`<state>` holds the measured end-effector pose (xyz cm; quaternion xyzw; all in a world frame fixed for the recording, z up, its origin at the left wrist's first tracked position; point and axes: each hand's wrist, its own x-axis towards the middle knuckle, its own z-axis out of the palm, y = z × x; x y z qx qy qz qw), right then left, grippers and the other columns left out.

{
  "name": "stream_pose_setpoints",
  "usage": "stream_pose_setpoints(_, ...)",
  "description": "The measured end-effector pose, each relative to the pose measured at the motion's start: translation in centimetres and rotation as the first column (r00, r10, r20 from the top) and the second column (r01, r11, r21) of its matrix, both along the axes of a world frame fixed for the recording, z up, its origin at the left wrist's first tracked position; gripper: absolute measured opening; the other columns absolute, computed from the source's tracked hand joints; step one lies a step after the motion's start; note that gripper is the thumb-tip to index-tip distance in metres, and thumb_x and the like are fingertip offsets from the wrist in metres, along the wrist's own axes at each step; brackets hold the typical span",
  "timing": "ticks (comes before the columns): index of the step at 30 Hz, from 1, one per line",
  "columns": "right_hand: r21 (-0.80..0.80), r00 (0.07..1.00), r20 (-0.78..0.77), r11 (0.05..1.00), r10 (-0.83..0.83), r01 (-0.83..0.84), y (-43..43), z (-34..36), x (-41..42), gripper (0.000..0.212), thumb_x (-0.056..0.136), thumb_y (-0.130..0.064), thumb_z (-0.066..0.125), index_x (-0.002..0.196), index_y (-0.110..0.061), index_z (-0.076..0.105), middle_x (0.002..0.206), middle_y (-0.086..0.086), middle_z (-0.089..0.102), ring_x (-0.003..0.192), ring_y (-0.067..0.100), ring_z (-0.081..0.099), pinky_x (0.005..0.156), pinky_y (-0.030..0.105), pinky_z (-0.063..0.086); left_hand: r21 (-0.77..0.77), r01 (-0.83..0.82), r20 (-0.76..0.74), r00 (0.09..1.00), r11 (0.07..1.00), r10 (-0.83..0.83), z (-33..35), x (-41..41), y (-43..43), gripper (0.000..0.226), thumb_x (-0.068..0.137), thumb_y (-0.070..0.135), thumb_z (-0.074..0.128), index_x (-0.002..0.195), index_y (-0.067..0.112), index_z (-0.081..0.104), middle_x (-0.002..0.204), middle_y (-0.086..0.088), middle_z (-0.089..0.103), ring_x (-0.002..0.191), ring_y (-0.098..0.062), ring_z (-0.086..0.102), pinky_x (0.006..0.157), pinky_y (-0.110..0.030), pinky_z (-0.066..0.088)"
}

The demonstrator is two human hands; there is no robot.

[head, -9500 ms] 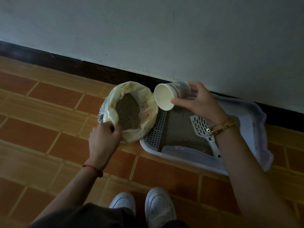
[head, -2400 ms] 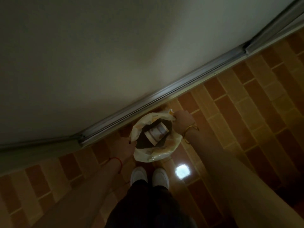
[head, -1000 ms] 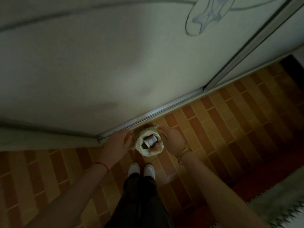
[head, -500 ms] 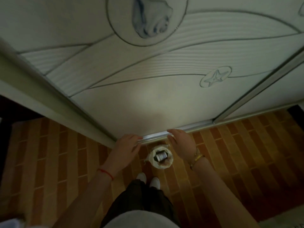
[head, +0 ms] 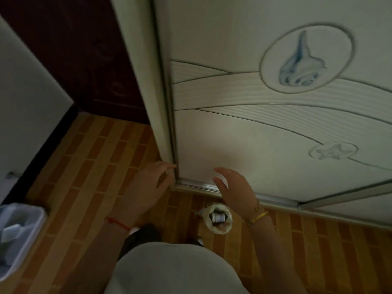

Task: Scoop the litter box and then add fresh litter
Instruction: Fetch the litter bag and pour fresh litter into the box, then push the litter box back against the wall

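Observation:
The yellowish litter bag [head: 220,227] stands open on the tiled floor by the base of a sliding wardrobe door, far below me. A paper cup [head: 218,217] lies inside it on the litter. My right hand [head: 235,190] hovers above the bag with fingers spread, holding nothing. My left hand [head: 151,183] is open too, its fingertips at the metal edge of the door. The white litter box [head: 31,228] shows at the lower left edge, partly cut off.
A cream sliding wardrobe door [head: 265,128] with shell and starfish reliefs fills the right. Its metal floor track [head: 275,198] runs behind the bag. A dark wooden door [head: 84,56] and a white wall stand at the left. Brown brick-pattern tiles cover the floor.
I have stood up and the view has swung left. Both hands let go of the bag and rose to the wardrobe door. The litter box has come back into view at the left.

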<state>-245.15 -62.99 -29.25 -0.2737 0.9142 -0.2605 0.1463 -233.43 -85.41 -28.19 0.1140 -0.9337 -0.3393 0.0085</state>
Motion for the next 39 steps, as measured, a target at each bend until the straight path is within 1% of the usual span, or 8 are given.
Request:
stream_pose_setpoints(7, 0.017, 0.964, -0.003, 0.964, 0.264, -0.264, -10.3, 2.5, 2.2, 0.036, 0.098, -0.029, 0.050, 0.130, -0.014, 0.056, 0.130, 0.006, 0.059, 0.121, 0.024, 0.053, 0.104, 0.033, 0.038, 0.016, -0.251, -0.051, 0.966, 0.968, 0.252, 2.0, 8.9, -7.3, 0.049, 0.097, 0.051, 0.037, 0.130, 0.022, 0.059, 0.127, 0.009, 0.059, 0.113, -0.009, 0.058, 0.099, -0.029, 0.046)
stream_pose_setpoints(12, 0.015, 0.917, 0.031, 0.917, 0.398, -0.398, -19.2, 3.4, 5.9, 0.041, 0.097, -0.038, 0.046, 0.133, -0.019, 0.054, 0.125, 0.002, 0.061, 0.111, 0.020, 0.058, 0.094, 0.031, 0.045, -0.054, -0.426, -0.077, 0.903, 0.903, 0.422, 3.6, 16.1, -12.6, 0.038, 0.089, 0.021, 0.049, 0.110, -0.004, 0.069, 0.100, -0.012, 0.069, 0.086, -0.024, 0.067, 0.080, -0.032, 0.047)
stream_pose_setpoints(14, 0.011, 0.890, 0.037, 0.890, 0.455, -0.455, -22.8, 3.6, 7.8, 0.042, 0.098, -0.040, 0.045, 0.134, -0.020, 0.052, 0.125, 0.000, 0.060, 0.110, 0.018, 0.057, 0.092, 0.027, 0.043, -0.077, -0.459, -0.069, 0.888, 0.885, 0.454, 3.6, 19.3, -15.4, 0.036, 0.093, 0.024, 0.050, 0.119, 0.003, 0.067, 0.112, -0.007, 0.068, 0.095, -0.022, 0.066, 0.082, -0.035, 0.054)
stream_pose_setpoints(17, -0.036, 0.841, 0.045, 0.842, 0.539, -0.538, -28.4, 3.8, 11.0, 0.043, 0.098, -0.040, 0.045, 0.136, -0.019, 0.051, 0.133, -0.001, 0.057, 0.121, 0.014, 0.052, 0.101, 0.029, 0.043, -0.062, -0.565, -0.050, 0.825, 0.823, 0.562, 3.5, 24.1, -19.1, 0.050, 0.097, 0.052, 0.035, 0.126, 0.021, 0.062, 0.122, 0.000, 0.066, 0.109, -0.017, 0.063, 0.091, -0.038, 0.052)
stream_pose_setpoints(19, -0.072, 0.801, 0.049, 0.802, 0.596, -0.592, -32.0, 4.1, 13.4, 0.044, 0.098, -0.040, 0.044, 0.136, -0.020, 0.049, 0.136, -0.002, 0.054, 0.127, 0.013, 0.048, 0.104, 0.031, 0.041, -0.069, -0.623, -0.060, 0.782, 0.779, 0.620, 3.7, 27.1, -20.9, 0.047, 0.097, 0.049, 0.036, 0.125, 0.022, 0.062, 0.119, 0.001, 0.067, 0.107, -0.017, 0.063, 0.089, -0.035, 0.052)
stream_pose_setpoints(25, -0.085, 0.654, 0.012, 0.653, 0.756, -0.753, -41.3, 4.3, 21.0, 0.044, 0.098, -0.044, 0.041, 0.138, -0.026, 0.046, 0.139, -0.006, 0.051, 0.130, 0.012, 0.044, 0.100, 0.024, 0.038, -0.112, -0.797, -0.066, 0.602, 0.594, 0.795, 4.8, 35.8, -24.1, 0.041, 0.099, 0.041, 0.040, 0.123, 0.017, 0.063, 0.119, -0.002, 0.067, 0.107, -0.020, 0.062, 0.089, -0.037, 0.052)
stream_pose_setpoints(31, -0.090, 0.454, 0.018, 0.453, 0.891, -0.887, -48.5, 5.1, 28.7, 0.042, 0.099, -0.037, 0.044, 0.137, -0.021, 0.048, 0.139, -0.003, 0.049, 0.130, 0.014, 0.042, 0.100, 0.019, 0.030, -0.115, -0.921, -0.089, 0.384, 0.373, 0.919, 4.5, 42.9, -24.6, 0.030, 0.101, 0.032, 0.047, 0.125, 0.018, 0.061, 0.119, -0.003, 0.065, 0.099, -0.016, 0.059, 0.080, -0.023, 0.043)
stream_pose_setpoints(39, -0.061, 0.174, 0.021, 0.175, 0.985, -0.983, -56.1, 4.2, 36.2, 0.039, 0.099, -0.033, 0.046, 0.135, -0.019, 0.049, 0.135, -0.002, 0.052, 0.125, 0.012, 0.046, 0.092, 0.012, 0.029, -0.041, -0.996, -0.039, 0.080, 0.078, 0.996, 3.3, 48.6, -24.2, 0.033, 0.102, 0.036, 0.043, 0.129, 0.023, 0.057, 0.124, -0.001, 0.063, 0.114, -0.018, 0.058, 0.096, -0.040, 0.050)
